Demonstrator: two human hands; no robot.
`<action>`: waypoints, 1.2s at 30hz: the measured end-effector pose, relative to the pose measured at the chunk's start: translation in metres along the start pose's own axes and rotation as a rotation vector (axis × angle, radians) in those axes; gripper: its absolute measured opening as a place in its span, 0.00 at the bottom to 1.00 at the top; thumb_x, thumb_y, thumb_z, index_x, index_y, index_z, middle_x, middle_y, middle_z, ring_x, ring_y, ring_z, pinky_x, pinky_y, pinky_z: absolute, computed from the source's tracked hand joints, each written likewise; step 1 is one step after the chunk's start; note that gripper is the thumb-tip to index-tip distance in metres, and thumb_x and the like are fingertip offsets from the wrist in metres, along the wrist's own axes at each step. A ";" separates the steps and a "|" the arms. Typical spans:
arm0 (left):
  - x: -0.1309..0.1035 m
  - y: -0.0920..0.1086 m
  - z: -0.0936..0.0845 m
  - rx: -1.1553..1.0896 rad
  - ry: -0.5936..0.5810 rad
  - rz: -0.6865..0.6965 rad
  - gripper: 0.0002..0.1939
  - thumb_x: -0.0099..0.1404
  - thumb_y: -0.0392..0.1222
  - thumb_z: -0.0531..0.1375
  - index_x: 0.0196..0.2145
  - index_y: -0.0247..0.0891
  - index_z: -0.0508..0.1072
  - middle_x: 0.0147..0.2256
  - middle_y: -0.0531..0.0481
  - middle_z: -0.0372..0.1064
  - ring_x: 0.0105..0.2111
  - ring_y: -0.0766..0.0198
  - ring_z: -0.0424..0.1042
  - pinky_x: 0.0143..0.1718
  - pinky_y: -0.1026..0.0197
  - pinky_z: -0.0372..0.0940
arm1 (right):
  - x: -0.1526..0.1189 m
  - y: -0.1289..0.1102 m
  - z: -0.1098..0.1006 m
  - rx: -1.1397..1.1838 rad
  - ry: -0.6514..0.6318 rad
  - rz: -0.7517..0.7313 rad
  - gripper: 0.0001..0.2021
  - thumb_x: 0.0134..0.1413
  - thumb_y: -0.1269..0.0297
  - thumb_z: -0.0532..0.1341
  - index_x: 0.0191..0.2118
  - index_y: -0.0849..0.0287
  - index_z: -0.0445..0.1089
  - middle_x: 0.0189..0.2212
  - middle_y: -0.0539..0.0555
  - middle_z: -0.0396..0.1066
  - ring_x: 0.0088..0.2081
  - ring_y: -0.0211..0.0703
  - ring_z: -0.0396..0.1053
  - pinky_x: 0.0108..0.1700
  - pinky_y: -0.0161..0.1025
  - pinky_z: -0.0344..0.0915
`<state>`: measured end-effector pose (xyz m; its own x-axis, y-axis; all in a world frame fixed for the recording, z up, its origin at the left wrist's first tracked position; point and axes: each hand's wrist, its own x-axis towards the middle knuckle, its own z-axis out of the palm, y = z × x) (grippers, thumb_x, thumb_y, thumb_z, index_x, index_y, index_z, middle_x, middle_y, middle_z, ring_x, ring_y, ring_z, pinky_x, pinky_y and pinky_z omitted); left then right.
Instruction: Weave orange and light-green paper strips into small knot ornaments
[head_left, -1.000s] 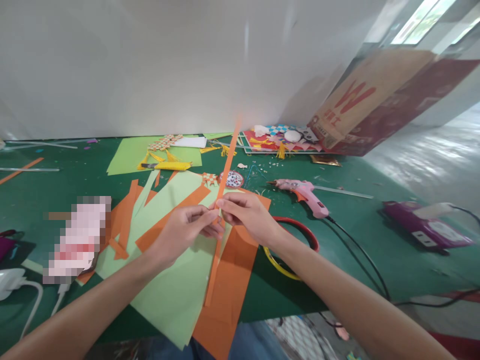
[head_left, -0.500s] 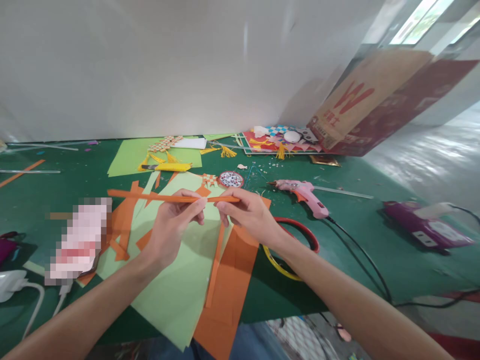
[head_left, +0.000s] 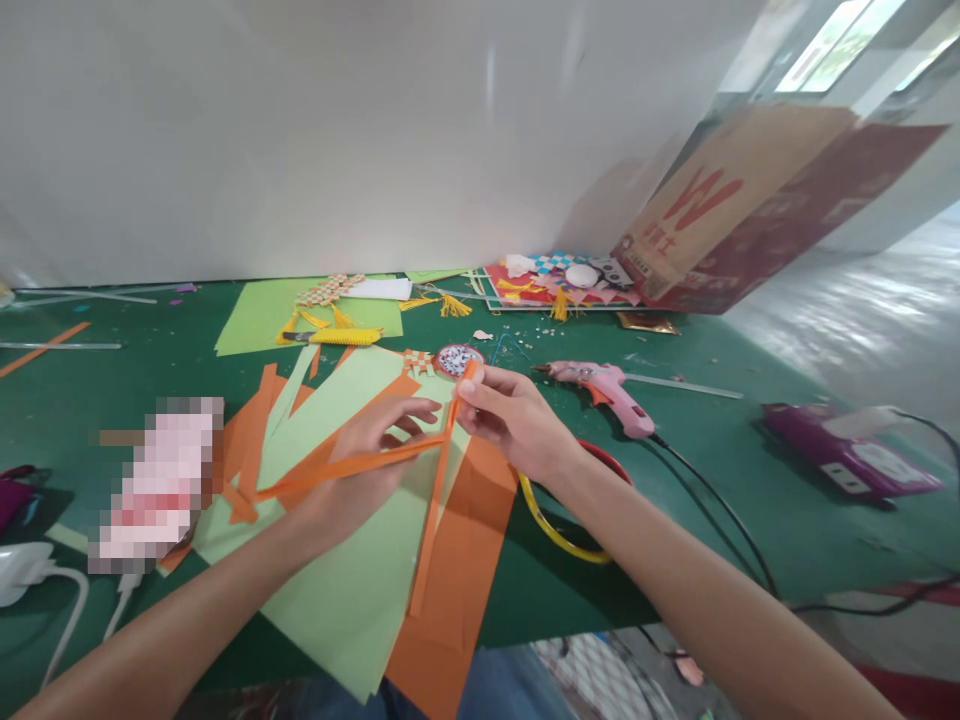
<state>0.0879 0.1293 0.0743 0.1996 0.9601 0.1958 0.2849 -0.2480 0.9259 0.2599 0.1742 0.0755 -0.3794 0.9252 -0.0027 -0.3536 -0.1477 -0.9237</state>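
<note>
Between the thumb and fingers of my right hand (head_left: 510, 415) is one end of a folded orange paper strip (head_left: 352, 463). The strip bends below the fingertips and its long part runs left across my left hand (head_left: 375, 455). My left hand has its fingers apart and curved, with the strip lying over it but not gripped. Beneath both hands are light green paper sheets (head_left: 337, 590) and orange paper (head_left: 457, 560). A round container of small beads (head_left: 456, 359) stands just beyond my right fingertips, beside a small woven orange-and-white piece (head_left: 418, 362).
A pink glue gun (head_left: 611, 392) lies right, near red and yellow tape rolls (head_left: 562, 535). A yellow cutter (head_left: 341, 337) lies behind the green sheets. On the left is a blurred phone (head_left: 157, 480). A paper bag (head_left: 720, 200) leans at the back right.
My left hand has let go of the strip and opened. The strip, straight and level before, is now bent, its long part slanting down to the left. My right hand has turned upward.
</note>
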 end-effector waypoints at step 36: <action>-0.003 0.014 0.003 -0.052 -0.145 -0.212 0.15 0.62 0.49 0.57 0.26 0.38 0.76 0.25 0.50 0.72 0.27 0.63 0.68 0.30 0.63 0.63 | -0.006 0.007 0.009 -0.178 -0.079 -0.040 0.16 0.40 0.56 0.69 0.19 0.60 0.64 0.14 0.43 0.59 0.18 0.29 0.54 0.20 0.32 0.50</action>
<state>0.0942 0.1223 0.0861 0.2739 0.9605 -0.0495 0.2872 -0.0325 0.9573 0.2522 0.1646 0.0726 -0.4366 0.8977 0.0593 -0.2157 -0.0405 -0.9756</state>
